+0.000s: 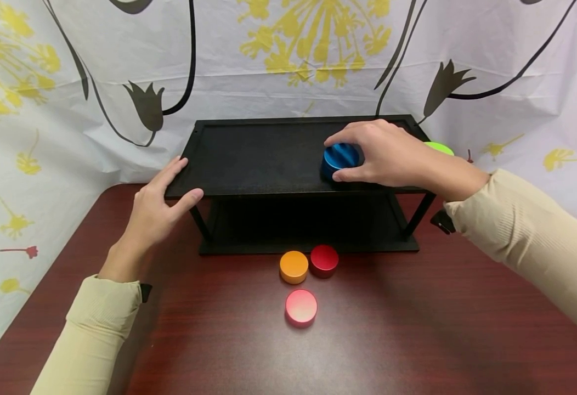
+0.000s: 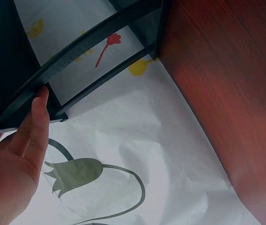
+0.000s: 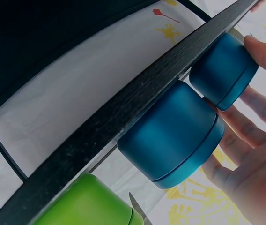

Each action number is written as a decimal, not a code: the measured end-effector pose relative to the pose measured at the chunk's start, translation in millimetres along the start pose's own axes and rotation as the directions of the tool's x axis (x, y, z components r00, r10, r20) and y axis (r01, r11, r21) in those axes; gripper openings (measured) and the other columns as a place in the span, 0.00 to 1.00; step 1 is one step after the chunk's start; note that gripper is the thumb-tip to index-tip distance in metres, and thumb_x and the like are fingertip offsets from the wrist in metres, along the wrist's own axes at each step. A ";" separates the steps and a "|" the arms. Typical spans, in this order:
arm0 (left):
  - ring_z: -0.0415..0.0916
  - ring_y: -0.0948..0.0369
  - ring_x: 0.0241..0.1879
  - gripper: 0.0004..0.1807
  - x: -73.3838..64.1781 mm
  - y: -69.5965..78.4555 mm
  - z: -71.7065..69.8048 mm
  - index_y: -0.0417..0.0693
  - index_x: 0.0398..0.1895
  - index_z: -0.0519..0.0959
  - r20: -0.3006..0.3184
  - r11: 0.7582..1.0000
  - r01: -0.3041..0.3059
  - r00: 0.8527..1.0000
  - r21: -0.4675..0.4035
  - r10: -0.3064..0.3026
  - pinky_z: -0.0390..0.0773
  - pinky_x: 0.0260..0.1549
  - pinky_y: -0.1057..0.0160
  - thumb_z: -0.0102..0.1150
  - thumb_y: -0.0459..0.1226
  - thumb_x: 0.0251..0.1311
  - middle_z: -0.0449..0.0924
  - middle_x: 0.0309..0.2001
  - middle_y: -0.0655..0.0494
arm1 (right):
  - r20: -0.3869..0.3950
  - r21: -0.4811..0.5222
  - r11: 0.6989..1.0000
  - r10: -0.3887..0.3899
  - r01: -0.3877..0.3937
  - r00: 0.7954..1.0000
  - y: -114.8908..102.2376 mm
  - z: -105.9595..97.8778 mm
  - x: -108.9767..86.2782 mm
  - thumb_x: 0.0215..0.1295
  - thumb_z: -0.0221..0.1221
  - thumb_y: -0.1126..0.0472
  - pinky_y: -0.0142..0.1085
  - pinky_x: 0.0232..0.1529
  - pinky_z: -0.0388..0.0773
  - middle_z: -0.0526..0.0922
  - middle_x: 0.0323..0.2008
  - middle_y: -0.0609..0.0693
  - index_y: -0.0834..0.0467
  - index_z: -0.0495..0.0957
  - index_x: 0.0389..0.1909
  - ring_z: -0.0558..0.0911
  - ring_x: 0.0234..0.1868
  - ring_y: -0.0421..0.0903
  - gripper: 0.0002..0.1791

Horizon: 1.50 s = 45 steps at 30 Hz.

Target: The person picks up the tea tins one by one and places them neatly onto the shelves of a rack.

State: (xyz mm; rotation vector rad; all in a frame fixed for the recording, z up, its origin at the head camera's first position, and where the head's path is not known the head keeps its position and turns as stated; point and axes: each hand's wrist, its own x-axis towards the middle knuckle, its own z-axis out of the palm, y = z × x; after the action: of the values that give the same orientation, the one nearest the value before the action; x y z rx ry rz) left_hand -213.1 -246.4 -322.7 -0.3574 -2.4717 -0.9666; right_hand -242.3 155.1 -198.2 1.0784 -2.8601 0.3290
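Note:
My right hand [image 1: 387, 153] grips a blue round canister [image 1: 340, 159] on the upper board of a two-tier black shelf [image 1: 259, 156]. The right wrist view shows the thumb on one side of this blue canister [image 3: 224, 70] and fingers on the other. A second, larger-looking blue canister [image 3: 170, 133] stands beside it, close to the fingertips; the hand hides it in the head view. My left hand [image 1: 152, 211] rests on the shelf's left front corner, thumb spread from the fingers. In the left wrist view, its fingers [image 2: 39, 115] touch the side edge.
A green canister [image 3: 88, 204] stands at the shelf's right end. On the brown table [image 1: 209, 340], in front of the shelf, are an orange round canister [image 1: 294, 267], a red one [image 1: 324, 260] and a pink one [image 1: 301, 308]. A patterned white sheet [image 1: 288, 60] hangs behind.

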 end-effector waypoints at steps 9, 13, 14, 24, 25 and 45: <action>0.60 0.52 0.72 0.36 -0.3 -0.7 0.7 0.58 0.73 0.68 -0.004 1.000 -0.004 1.000 -0.001 0.004 0.59 0.67 0.42 0.63 0.54 0.62 0.64 0.73 0.58 | 0.019 0.000 1.000 -0.003 0.003 1.000 1.8 1.7 2.0 0.65 0.66 0.49 0.55 0.54 0.76 0.74 0.64 0.58 0.55 0.75 0.65 0.75 0.57 0.58 0.30; 0.60 0.53 0.72 0.36 0.1 -0.6 1.0 0.58 0.73 0.69 -0.006 1.000 -0.006 1.000 -0.003 0.006 0.59 0.67 0.43 0.63 0.54 0.62 0.64 0.73 0.57 | 0.024 0.007 1.000 0.003 -0.003 1.000 2.3 1.4 2.1 0.65 0.65 0.49 0.55 0.54 0.76 0.75 0.64 0.58 0.55 0.76 0.65 0.76 0.57 0.58 0.29; 0.60 0.53 0.72 0.36 0.1 -0.6 1.0 0.58 0.73 0.69 -0.004 1.000 -0.006 1.000 -0.002 0.006 0.59 0.67 0.43 0.63 0.54 0.62 0.64 0.73 0.57 | 0.027 0.008 1.000 0.006 -0.006 1.000 2.3 1.2 2.1 0.65 0.65 0.49 0.55 0.54 0.76 0.75 0.64 0.58 0.55 0.75 0.65 0.76 0.57 0.58 0.29; 0.60 0.52 0.72 0.36 0.2 -1.1 0.7 0.57 0.73 0.68 0.002 1.000 -0.009 1.000 0.004 0.009 0.58 0.67 0.41 0.63 0.54 0.62 0.63 0.73 0.57 | 0.040 0.011 1.000 -0.002 0.002 0.999 3.8 1.6 3.1 0.66 0.64 0.49 0.55 0.54 0.77 0.75 0.64 0.58 0.55 0.75 0.66 0.76 0.57 0.58 0.30; 0.60 0.52 0.72 0.36 0.2 -1.2 0.7 0.57 0.73 0.68 0.001 1.000 -0.009 1.000 0.004 0.009 0.58 0.67 0.41 0.63 0.54 0.62 0.64 0.73 0.57 | 0.039 0.012 1.000 -0.004 0.004 0.999 4.0 2.0 3.0 0.66 0.64 0.50 0.55 0.54 0.77 0.75 0.64 0.58 0.55 0.74 0.66 0.76 0.56 0.57 0.30; 0.60 0.53 0.72 0.36 0.3 0.3 -0.1 0.59 0.73 0.69 -0.007 1.000 -0.001 1.000 0.004 0.001 0.58 0.66 0.41 0.63 0.54 0.62 0.64 0.73 0.59 | -0.079 -0.025 0.997 -0.081 0.079 0.994 2.6 5.2 -13.9 0.62 0.68 0.53 0.56 0.54 0.72 0.72 0.64 0.58 0.56 0.73 0.67 0.78 0.53 0.58 0.32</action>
State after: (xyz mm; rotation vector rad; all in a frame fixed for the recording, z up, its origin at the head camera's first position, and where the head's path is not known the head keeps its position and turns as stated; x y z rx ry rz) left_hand -213.2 -246.2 -322.3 -0.3535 -2.4661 -0.9601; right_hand -233.5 164.9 -205.6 1.1449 -2.7355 0.3271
